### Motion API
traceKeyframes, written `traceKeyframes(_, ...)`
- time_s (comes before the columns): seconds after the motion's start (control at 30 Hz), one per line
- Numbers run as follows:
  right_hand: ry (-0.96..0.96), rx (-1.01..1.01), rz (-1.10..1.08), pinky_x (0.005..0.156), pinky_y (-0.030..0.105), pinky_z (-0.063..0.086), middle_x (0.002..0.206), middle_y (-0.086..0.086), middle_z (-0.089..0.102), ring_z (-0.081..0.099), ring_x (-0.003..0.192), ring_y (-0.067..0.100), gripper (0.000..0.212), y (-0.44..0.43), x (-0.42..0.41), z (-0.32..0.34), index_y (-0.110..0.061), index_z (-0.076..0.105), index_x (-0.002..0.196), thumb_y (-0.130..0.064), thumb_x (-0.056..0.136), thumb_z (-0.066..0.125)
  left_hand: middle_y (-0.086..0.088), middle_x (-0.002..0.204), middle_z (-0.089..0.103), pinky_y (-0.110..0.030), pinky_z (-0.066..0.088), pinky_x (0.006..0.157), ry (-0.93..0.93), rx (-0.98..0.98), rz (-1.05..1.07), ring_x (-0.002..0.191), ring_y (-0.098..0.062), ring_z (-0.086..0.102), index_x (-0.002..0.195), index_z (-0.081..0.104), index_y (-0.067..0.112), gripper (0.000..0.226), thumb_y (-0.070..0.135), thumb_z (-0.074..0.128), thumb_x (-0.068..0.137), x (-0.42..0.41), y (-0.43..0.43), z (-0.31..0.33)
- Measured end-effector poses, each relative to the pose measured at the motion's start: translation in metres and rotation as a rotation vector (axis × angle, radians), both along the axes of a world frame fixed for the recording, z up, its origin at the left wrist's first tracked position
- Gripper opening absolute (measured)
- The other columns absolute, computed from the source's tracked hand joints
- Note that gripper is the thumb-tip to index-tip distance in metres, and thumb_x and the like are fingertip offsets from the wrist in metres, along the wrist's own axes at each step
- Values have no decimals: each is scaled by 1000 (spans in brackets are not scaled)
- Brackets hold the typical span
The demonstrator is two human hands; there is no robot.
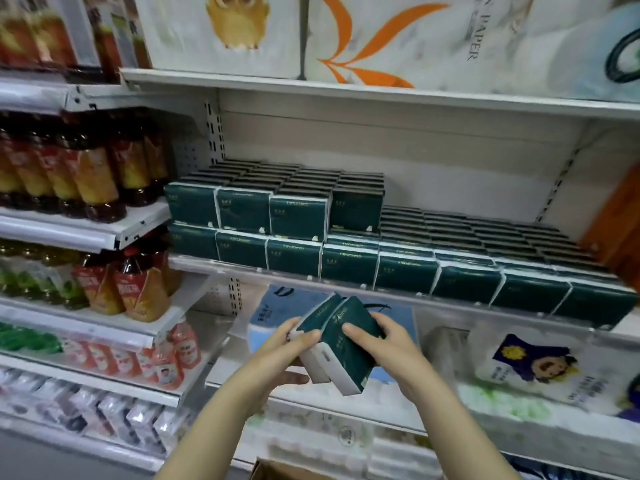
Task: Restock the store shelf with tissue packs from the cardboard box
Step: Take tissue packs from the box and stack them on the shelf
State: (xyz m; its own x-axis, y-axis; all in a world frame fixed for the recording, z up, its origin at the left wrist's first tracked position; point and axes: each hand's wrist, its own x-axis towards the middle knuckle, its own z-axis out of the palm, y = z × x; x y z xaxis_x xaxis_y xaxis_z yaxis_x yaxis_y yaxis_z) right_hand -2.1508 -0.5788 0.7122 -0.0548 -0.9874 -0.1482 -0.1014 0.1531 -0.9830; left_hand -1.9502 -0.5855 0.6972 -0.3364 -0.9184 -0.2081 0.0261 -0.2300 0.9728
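Two dark green tissue packs (344, 351) with white ends are held side by side, tilted, just below the front edge of the shelf (346, 285). The shelf carries rows of stocked packs (294, 216), two tiers at its left end. The left hand (289, 346) curls round the left pack's end and the right hand (386, 344) grips the other, thumb on its face; drink bottles (86, 174) stand left of the shelf and a cardboard box (277, 472) corner shows far below it.

Tissue packs (341, 344) dark green, white ends; shelf (381, 292) white; cardboard box (277, 471) brown.
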Motion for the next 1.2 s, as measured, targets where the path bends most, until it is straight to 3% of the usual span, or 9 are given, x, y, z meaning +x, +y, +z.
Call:
traceKeyframes(0.1, 3, -10, -9, 66, 21, 53, 104, -6, 72, 69, 92, 9, 34, -7, 13, 7, -25, 65, 108, -35, 79, 79, -1, 109, 71, -31, 52, 71, 4, -21, 28, 93, -19, 67, 125, 57, 32, 65, 54, 79, 68, 13, -9, 7)
traceKeyframes(0.23, -3, -44, -48, 69, 22, 56, 100, -6, 73, 70, 87, 7, 36, -13, 29, 16, -23, 65, 106, -34, 76, 81, -3, 114, 70, -34, 52, 74, 13, -77, -1, 96, -20, 67, 127, 58, 31, 43, 39, 70, 86, 28, -20, 17)
traceKeyframes(0.43, 22, -147, -121, 64, 21, 55, 95, -4, 73, 70, 81, 7, 40, -18, 31, 36, -20, 63, 102, -36, 72, 84, -6, 108, 71, -31, 52, 71, 28, -161, 0, 91, -19, 69, 124, 56, 24, 43, 34, 72, 86, 31, -35, 37)
traceKeyframes(0.6, 3, -268, -171, 82, 31, 56, 105, -7, 70, 68, 95, 9, 40, -31, 17, 53, -25, 57, 108, -41, 78, 77, -9, 101, 71, -38, 53, 78, -1, -285, 99, 91, -23, 69, 108, 62, 19, 23, 24, 71, 87, 19, -59, 70)
traceKeyframes(0.73, -77, -343, -105, 78, 19, 49, 110, -14, 66, 65, 94, -4, 34, -45, 0, 65, -29, 49, 117, -38, 89, 66, 1, 97, 72, -39, 54, 87, -129, -500, 144, 96, -22, 68, 97, 68, 27, 15, 30, 74, 84, 12, -82, 103)
traceKeyframes(0.93, -71, -364, -140, 80, 16, 41, 118, -22, 54, 53, 103, -7, 31, -85, -38, 70, -27, 40, 124, -36, 98, 52, 9, 111, 67, -42, 50, 97, -220, -617, 288, 106, -12, 63, 117, 62, 32, 47, 47, 77, 74, -2, -130, 139)
traceKeyframes(1.0, -42, -359, -176, 85, 20, 43, 114, -21, 53, 53, 104, -2, 29, -102, -50, 71, -27, 38, 122, -35, 98, 52, 12, 110, 65, -36, 49, 97, -164, -639, 365, 103, -6, 61, 115, 59, 36, 40, 37, 78, 79, -5, -142, 148)
traceKeyframes(1.1, 123, -323, -263, 99, 45, 45, 122, -13, 51, 57, 110, 19, 33, -131, -64, 67, -34, 34, 118, -43, 94, 56, 8, 110, 66, -39, 50, 97, -127, -672, 449, 104, -9, 62, 115, 59, 35, 38, 28, 77, 82, -6, -162, 159)
traceKeyframes(1.2, 179, -314, -247, 93, 42, 48, 124, -4, 52, 59, 109, 26, 31, -149, -66, 64, -29, 35, 116, -35, 96, 57, 6, 109, 69, -45, 52, 96, -104, -670, 481, 103, -14, 65, 114, 61, 33, 37, 29, 77, 81, -4, -176, 162)
